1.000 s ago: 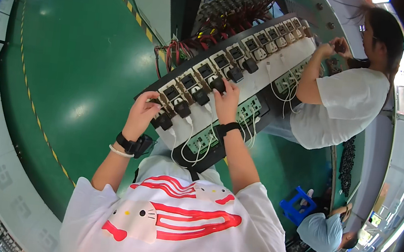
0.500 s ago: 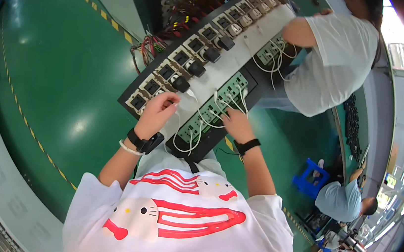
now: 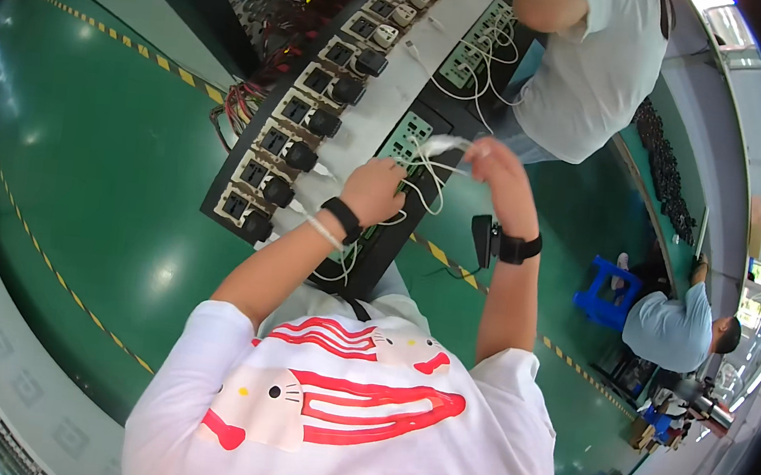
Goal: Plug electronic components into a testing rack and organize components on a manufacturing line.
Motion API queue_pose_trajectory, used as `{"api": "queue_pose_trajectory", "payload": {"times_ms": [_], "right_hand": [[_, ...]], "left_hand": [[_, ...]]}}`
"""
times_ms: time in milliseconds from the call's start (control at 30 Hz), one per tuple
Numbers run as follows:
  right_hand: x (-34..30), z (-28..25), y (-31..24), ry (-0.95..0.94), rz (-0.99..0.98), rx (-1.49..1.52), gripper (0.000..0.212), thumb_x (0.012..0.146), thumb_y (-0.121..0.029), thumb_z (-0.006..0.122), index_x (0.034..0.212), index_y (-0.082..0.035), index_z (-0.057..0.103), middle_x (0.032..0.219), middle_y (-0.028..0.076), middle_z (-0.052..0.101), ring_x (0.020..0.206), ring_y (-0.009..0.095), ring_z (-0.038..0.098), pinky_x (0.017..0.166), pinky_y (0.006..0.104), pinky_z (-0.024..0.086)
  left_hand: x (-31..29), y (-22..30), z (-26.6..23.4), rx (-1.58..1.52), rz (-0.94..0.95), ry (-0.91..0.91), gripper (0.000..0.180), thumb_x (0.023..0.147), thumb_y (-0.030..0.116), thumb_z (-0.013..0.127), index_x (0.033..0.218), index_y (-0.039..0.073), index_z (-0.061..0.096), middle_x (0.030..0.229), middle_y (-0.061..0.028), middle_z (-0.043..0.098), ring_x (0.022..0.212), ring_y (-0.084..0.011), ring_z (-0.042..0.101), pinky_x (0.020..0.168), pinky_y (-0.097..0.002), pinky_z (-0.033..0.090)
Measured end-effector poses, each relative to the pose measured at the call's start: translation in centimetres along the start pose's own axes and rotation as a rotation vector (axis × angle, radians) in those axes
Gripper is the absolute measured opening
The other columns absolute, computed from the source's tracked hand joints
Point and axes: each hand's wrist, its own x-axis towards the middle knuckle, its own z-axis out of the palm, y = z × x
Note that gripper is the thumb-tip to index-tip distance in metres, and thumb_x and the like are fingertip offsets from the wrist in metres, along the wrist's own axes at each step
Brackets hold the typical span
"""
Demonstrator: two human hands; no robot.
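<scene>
My left hand [image 3: 373, 192] is over the near part of the green port panel [image 3: 402, 143], its fingers curled down; what they hold, if anything, is hidden under the hand. Off the panel's right side, my right hand [image 3: 503, 178] is closed in a pinch on a white cable [image 3: 447, 144], blurred by motion, that runs back toward the ports. Other white cables loop around the panel. To the left, black power adapters [image 3: 301, 155] sit in a row of sockets [image 3: 274, 141]. A white cable [image 3: 316, 223] leads from one of them under my left forearm.
A second green panel [image 3: 463, 62] with white cables lies farther along the bench. Beside it stands a co-worker in a white shirt [image 3: 595, 84]. Another person sits at the right near a blue stool [image 3: 605, 293]. Red and black wires [image 3: 244, 102] hang behind the sockets.
My left hand has moved from the sockets to the green panel. My right hand has lifted away to the right, drawing a white cable with it. The view has shifted along the bench.
</scene>
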Motion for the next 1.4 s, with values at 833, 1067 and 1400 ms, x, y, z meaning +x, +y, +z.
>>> {"api": "queue_pose_trajectory", "payload": {"times_ms": [833,1067,1400], "right_hand": [[-0.3,7.8,-2.0,0.178,0.091,0.662,0.019,0.099,-0.026,0.044,0.105,-0.009,0.05,0.065,-0.007,0.033,0.051,0.003,0.025,0.046,0.017,0.021],[7.6,13.9,12.0,0.036,0.201,-0.099,0.02,0.093,-0.019,0.054,0.096,-0.002,0.065,0.071,0.008,0.06,0.063,0.018,0.054,0.061,0.031,0.044],[8.6,16.0,13.7,0.154,0.156,-0.036,0.023,0.088,-0.014,0.06,0.105,0.0,0.063,0.082,0.01,0.065,0.073,0.018,0.06,0.068,0.03,0.047]], "left_hand": [[-2.5,3.2,-8.8,-0.595,-0.066,-0.153,0.024,0.088,0.013,0.056,0.109,0.003,0.062,0.097,-0.0152,0.06,0.079,-0.0264,0.057,0.075,-0.0338,0.047],[3.9,-8.4,-11.8,-0.028,-0.338,-0.016,0.043,0.081,0.025,0.065,0.118,0.004,0.061,0.111,-0.0206,0.062,0.1,-0.0363,0.06,0.088,-0.0389,0.047],[4.7,-9.0,-11.2,0.011,-0.512,-0.111,0.037,0.08,0.025,0.068,0.114,0.009,0.065,0.097,-0.0192,0.066,0.092,-0.0343,0.061,0.082,-0.0396,0.048]]}}
